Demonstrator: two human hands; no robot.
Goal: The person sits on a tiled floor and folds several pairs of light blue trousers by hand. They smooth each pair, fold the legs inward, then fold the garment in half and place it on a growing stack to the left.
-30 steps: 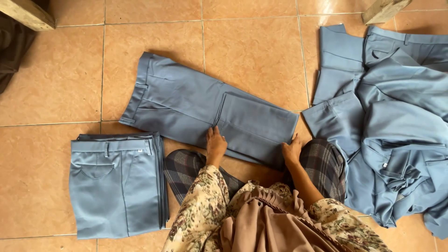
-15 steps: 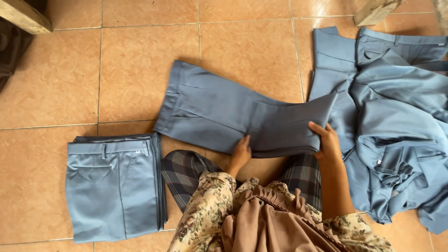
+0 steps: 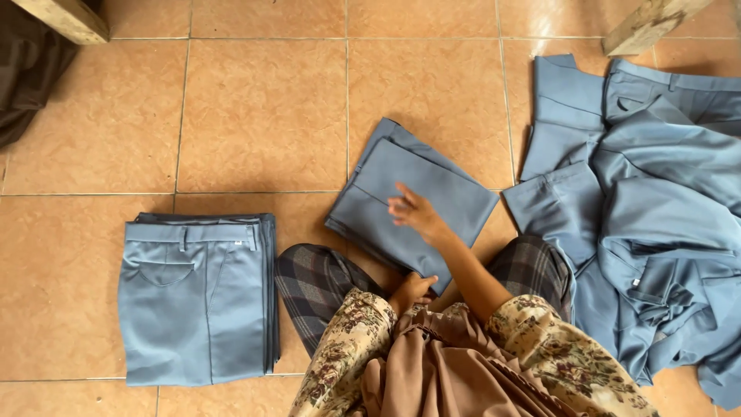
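Note:
A pair of grey-blue trousers, folded into a compact rectangle, lies on the tiled floor just in front of my knees. My right hand rests flat on top of it with the fingers spread, slightly blurred. My left hand is curled around the near edge of the same folded pair, close to my lap. I sit cross-legged in checked trousers with floral sleeves.
A neat stack of folded grey-blue trousers lies to the left. A loose heap of unfolded grey-blue garments fills the right side. Wooden furniture legs stand at the top corners, with dark cloth at the far left.
The trousers, spread long across the floor a second ago, have been folded over twice into a small rectangle. My right hand moved from the fold's edge onto its top.

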